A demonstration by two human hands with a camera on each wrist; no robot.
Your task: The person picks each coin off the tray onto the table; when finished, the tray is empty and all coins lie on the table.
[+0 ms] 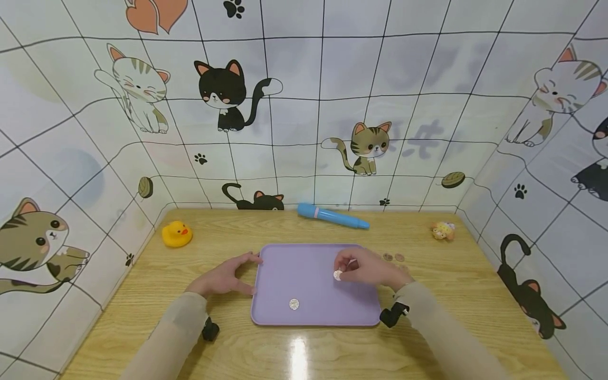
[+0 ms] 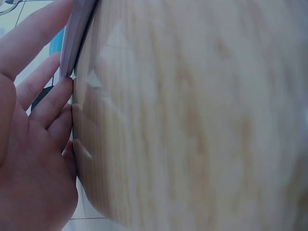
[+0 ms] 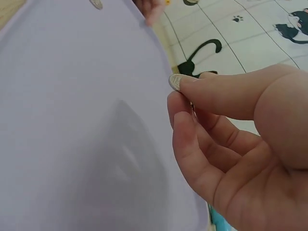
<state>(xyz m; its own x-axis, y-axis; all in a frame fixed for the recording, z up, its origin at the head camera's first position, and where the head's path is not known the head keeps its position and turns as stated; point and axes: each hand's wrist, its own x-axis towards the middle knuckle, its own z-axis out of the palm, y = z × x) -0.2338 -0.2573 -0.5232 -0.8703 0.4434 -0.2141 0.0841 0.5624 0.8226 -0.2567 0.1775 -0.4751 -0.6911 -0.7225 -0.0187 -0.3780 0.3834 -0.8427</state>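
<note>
The silver coin (image 1: 337, 275) is pinched at its edge between thumb and forefinger of the right hand (image 1: 368, 268), held just above the right half of the lilac tray (image 1: 285, 258); the wrist view shows the fingertips (image 3: 185, 82) clamped on the rim of the small, thin, round metal disc. A second silver coin (image 1: 294, 304) already lies flat on the tray, nearer its front edge. Two more, brownish, coins (image 1: 393, 257) sit on the table just right of the tray's far corner.

By the look of it, coins are being moved one by one onto the tray, and this one is at the setting-down step — the next move calls for lowering it and parting the pinch so it lands flat on the smooth matte plastic.

The left hand (image 1: 223, 277) rests at the tray's left edge, fingers relaxed and lightly spread, touching the rim — steadying it.

Beyond the tray lie a blue pen-shaped toy (image 1: 332, 216), a yellow rubber duck (image 1: 177, 234) far left, and a small pastel figure (image 1: 443, 230) far right, all on the glossy wood-grain table (image 1: 475, 295).
</note>
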